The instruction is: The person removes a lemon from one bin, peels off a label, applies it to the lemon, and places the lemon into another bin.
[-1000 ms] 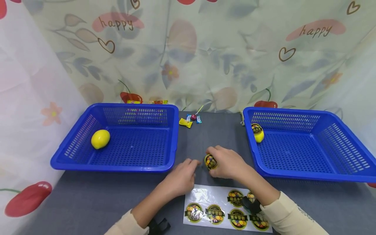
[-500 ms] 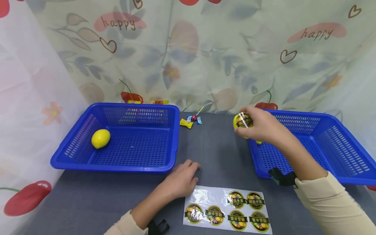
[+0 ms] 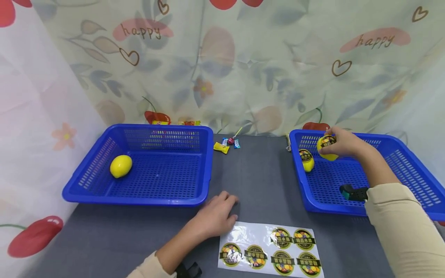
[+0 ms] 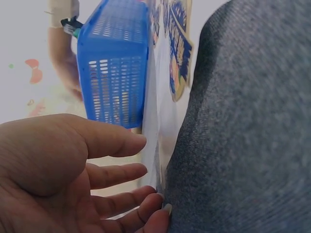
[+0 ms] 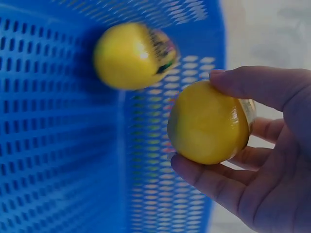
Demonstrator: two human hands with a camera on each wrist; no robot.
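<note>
My right hand (image 3: pixel 345 143) holds a lemon (image 3: pixel 326 150) with a round black-and-gold sticker, over the right blue basket (image 3: pixel 347 210). In the right wrist view, thumb and fingers grip the lemon (image 5: pixel 209 124) from both sides. Beside it in that basket lies another stickered lemon (image 3: pixel 306 161), against the left wall. My left hand (image 3: pixel 217 214) rests on the grey table at the top left corner of the sticker sheet (image 3: pixel 257 235). Its fingers are relaxed and hold nothing, as the left wrist view shows of the hand (image 4: pixel 73 165).
The left blue basket (image 3: pixel 139 200) holds one plain lemon (image 3: pixel 121 166). Between the baskets at the back lie a yellow wrapped candy (image 3: pixel 221 147), a lollipop (image 3: pixel 231 141) and small blue packets. A printed curtain (image 3: pixel 236 77) hangs behind.
The right hand has carried the stickered lemon from the table near the left hand, up and right, to over the right basket. The left hand has stayed nearly in place, its fingers slightly looser.
</note>
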